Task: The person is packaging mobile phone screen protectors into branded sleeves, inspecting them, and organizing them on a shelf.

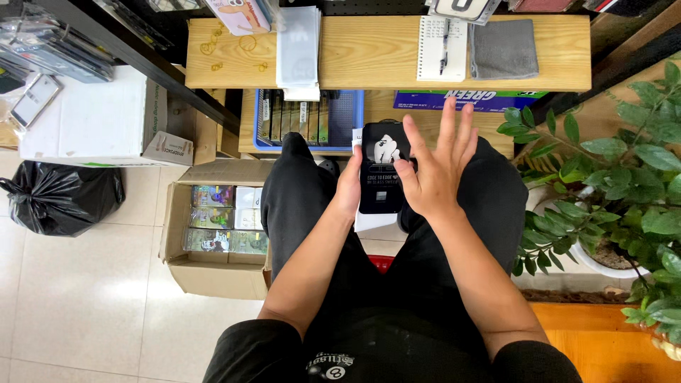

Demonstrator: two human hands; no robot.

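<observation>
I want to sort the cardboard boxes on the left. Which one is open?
The brown cardboard box on the floor beside the left knee is open, showing colourful packs. The white box above it is closed.

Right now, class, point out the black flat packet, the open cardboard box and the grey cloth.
black flat packet (381,181), head view, middle of its front.
open cardboard box (213,276), head view, front wall.
grey cloth (504,48), head view, centre.

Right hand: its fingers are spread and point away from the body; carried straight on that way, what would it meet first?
Probably the front edge of the wooden shelf, below the grey cloth. The right hand hovers beside the black package; depth is unclear, so it might pass underneath.
</observation>
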